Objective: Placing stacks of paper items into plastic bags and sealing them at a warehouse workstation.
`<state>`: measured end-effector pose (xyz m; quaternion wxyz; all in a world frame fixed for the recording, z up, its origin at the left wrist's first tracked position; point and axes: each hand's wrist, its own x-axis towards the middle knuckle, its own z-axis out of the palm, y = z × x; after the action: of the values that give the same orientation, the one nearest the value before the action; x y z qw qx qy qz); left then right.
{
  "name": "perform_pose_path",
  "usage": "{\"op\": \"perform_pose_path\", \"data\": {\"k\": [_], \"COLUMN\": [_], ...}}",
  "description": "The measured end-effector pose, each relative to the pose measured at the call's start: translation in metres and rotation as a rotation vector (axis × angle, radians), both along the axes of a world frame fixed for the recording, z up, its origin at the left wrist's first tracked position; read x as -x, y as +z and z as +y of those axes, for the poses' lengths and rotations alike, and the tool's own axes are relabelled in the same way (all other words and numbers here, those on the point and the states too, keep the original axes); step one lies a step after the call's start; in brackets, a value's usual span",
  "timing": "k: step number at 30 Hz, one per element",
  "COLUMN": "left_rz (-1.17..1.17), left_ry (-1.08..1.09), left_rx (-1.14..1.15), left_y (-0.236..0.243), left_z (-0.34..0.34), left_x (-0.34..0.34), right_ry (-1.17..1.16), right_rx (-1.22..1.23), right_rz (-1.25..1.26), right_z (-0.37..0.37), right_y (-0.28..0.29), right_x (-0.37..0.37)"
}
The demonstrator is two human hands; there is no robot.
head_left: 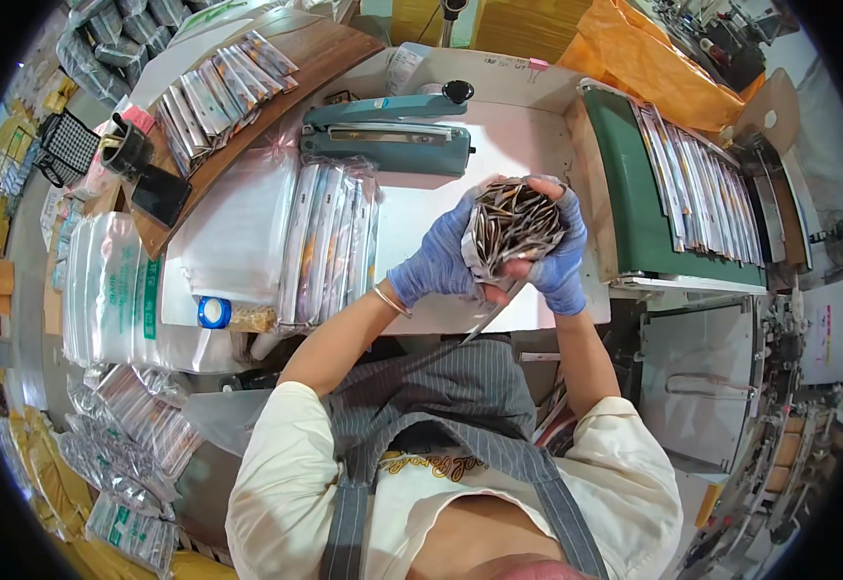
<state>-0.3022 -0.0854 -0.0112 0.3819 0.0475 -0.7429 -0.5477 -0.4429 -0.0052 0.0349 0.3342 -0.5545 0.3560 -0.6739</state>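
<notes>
Both my hands wear blue gloves with bare fingertips. Between them, above the white work surface [523, 130], is a thick bundle of thin printed packets [516, 230], its crinkled edges facing up. My left hand [444, 253] is closed round the bundle's left side. Around the right side, my right hand [564, 253] is closed too, fingertips at the top and lower edge. A thin pale strip points down from below the bundle toward my apron. Beyond my left hand sits a teal bag sealer [388, 147] with a black knob. Clear-bagged packet stacks [330, 246] lie left of my left wrist.
Right of the surface, a green tray [624, 179] holds a row of packets [697, 188]. More packets [223, 92] lie on a wooden board [320, 48] at far left. Clear bags [233, 227] and a blue tape roll [214, 312] lie nearer. An orange bag [649, 63] stands behind.
</notes>
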Motion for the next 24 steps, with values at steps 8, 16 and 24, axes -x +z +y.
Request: {"op": "perform_pose_path", "data": {"k": [8, 16, 24], "left_rz": [-0.184, -0.312, -0.731], "left_ry": [-0.444, -0.243, 0.668], "left_rx": [-1.265, -1.245, -0.170], "left_y": [0.017, -0.033, -0.028], "left_z": [0.051, 0.067, 0.074], "left_x": [-0.070, -0.154, -0.121], "right_ry": [0.032, 0.811, 0.673], "right_rx": [-0.429, -0.774, -0.812], "right_rz": [-0.021, -0.190, 0.039], "right_z": [-0.001, -0.033, -0.051], "right_y": [-0.006, -0.087, -0.101], "right_x": [-0.045, -0.091, -0.109]}}
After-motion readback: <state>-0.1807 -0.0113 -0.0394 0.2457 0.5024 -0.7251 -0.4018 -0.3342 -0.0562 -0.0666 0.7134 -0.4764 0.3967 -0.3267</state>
